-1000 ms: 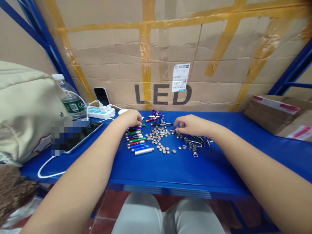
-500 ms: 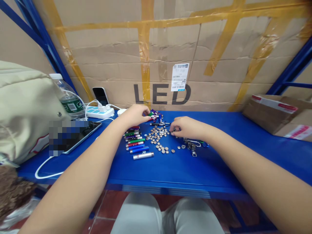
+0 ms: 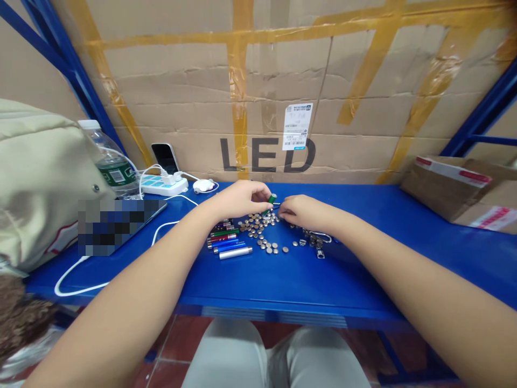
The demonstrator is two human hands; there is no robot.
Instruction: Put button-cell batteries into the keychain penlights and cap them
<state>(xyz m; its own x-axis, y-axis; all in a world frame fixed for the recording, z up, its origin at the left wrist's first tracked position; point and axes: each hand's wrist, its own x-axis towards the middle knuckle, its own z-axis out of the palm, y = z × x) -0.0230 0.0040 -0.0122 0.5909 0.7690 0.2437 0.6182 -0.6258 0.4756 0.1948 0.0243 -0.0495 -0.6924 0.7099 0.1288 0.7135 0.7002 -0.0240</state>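
Left hand (image 3: 238,198) pinches green mini flashlight (image 3: 272,199), barrel angled toward right hand (image 3: 307,212) | right hand's curled grip unclear, just beside it | above button cells (image 3: 258,229), near back edge of blue table (image 3: 258,285)

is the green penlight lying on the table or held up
Held: the green metal penlight is pinched in the left hand, its end showing past the hand, over the silver button cells.

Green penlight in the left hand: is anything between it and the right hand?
Nothing visible: the green penlight, pinched in the left hand, sits close to the right hand. The button cells lie below them, not between.
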